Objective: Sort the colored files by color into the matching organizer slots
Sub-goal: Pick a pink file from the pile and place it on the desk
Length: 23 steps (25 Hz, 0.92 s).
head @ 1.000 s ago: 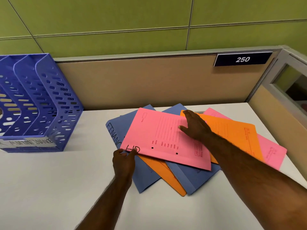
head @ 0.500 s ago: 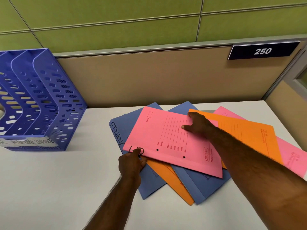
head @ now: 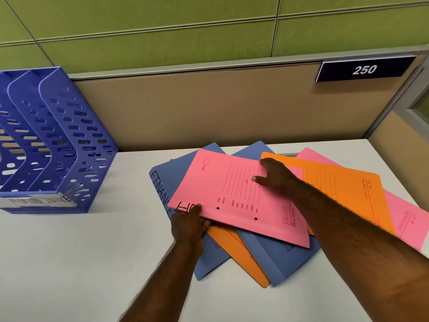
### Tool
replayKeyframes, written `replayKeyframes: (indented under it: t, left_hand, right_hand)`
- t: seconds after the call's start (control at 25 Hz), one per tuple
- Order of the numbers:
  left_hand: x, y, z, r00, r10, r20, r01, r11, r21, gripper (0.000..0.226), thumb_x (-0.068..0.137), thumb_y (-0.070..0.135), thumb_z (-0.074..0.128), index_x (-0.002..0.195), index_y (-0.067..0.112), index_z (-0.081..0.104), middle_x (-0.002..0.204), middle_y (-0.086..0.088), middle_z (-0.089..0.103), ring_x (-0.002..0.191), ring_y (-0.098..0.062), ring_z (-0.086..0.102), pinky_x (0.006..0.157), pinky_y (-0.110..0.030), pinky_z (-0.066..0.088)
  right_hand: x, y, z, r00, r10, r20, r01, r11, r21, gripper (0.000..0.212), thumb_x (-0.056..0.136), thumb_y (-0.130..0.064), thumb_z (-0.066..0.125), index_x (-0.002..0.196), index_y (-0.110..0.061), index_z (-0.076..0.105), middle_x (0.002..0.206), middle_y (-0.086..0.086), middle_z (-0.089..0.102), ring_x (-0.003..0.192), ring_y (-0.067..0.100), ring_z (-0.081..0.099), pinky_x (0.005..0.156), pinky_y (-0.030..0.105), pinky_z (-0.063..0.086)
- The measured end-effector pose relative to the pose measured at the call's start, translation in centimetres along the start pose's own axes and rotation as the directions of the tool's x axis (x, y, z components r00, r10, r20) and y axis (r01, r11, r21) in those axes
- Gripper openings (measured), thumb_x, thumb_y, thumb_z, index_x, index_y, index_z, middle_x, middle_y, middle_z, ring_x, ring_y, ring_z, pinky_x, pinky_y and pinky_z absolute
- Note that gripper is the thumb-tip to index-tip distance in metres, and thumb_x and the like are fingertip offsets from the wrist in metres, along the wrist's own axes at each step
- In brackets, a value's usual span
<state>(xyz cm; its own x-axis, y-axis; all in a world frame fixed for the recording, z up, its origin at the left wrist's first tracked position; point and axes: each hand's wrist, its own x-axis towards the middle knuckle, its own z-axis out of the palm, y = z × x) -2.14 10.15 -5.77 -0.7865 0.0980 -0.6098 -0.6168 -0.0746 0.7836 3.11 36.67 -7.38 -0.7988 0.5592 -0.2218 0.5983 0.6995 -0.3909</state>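
The white desk carries two things. At about ten o'clock stands a blue perforated organizer, its slots upright and a paper label across its front lip, the writing too blurred to read. Between one and three o'clock lies a fanned pile of files: a blue file marked "FINANC" and a second blue file lie flat on the desk, an orange file pokes out between them, and a pink file reaches toward the right edge
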Motion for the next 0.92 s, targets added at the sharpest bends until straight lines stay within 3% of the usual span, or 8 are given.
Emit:
replayKeyframes:
  t: [0.24,0.48,0.68,0.84,0.92]
  left_hand:
    - [-0.7,0.1,0.5,0.995,0.062,0.077,-0.051,0.99,-0.134,0.04,0.093,-0.002,0.052,0.13,0.011,0.047,0.121,-0.017,0.062,0.099,-0.036,0.066,0.057,-0.04,0.06]
    - [-2.5,1.7,-1.4,0.967,0.183,0.178,-0.145,0.967,-0.209,0.046,0.093,-0.005,0.05,0.134,0.014,0.042,0.117,-0.015,0.059,0.102,-0.034,0.062,0.059,-0.038,0.06]
    - [-4.5,4.5,-5.4,0.914,0.252,0.317,-0.21,0.964,-0.163,0.045,0.093,0.002,0.054,0.132,0.021,0.042,0.115,-0.013,0.062,0.102,-0.033,0.066,0.066,-0.041,0.06]
    - [-6.2,7.3,-10.1,0.893,0.267,0.361,-0.253,0.964,-0.086,0.031,0.094,0.004,0.053,0.119,0.021,0.05,0.105,-0.008,0.067,0.087,-0.022,0.07,0.06,-0.037,0.058]
    - [-6.5,8.5,-12.3,0.889,0.273,0.368,-0.281,0.959,-0.032,0.026,0.094,0.005,0.052,0.115,0.019,0.052,0.104,-0.009,0.068,0.085,-0.023,0.069,0.059,-0.036,0.057]
  right_hand:
    - [0.0,0.1,-0.6,1.0,0.009,0.008,-0.01,0.999,0.053,0.081,0.086,-0.05,0.061,0.148,-0.01,0.028,0.155,0.009,0.031,0.141,0.026,0.032,0.115,0.039,0.028]
    - [-1.9,-1.3,-3.2,0.986,-0.047,-0.16,0.071,0.987,0.144,0.072,0.089,-0.045,0.06,0.145,-0.01,0.035,0.151,0.01,0.039,0.138,0.027,0.037,0.113,0.039,0.031]
    - [-6.0,-4.4,-5.7,0.974,-0.035,-0.223,0.133,0.888,0.44,0.045,0.087,-0.036,0.065,0.126,-0.016,0.056,0.117,0.003,0.061,0.099,0.016,0.057,0.082,0.025,0.041]
    - [-10.3,-6.4,-6.5,0.992,-0.083,-0.096,0.123,0.798,0.59,0.028,0.085,-0.034,0.069,0.1,-0.01,0.068,0.099,0.011,0.071,0.084,0.022,0.065,0.081,0.041,0.053]
    - [-12.4,-7.3,-6.4,0.996,-0.085,-0.035,0.085,0.716,0.692,0.028,0.082,-0.032,0.073,0.095,-0.008,0.068,0.092,0.011,0.073,0.077,0.02,0.067,0.076,0.041,0.055]
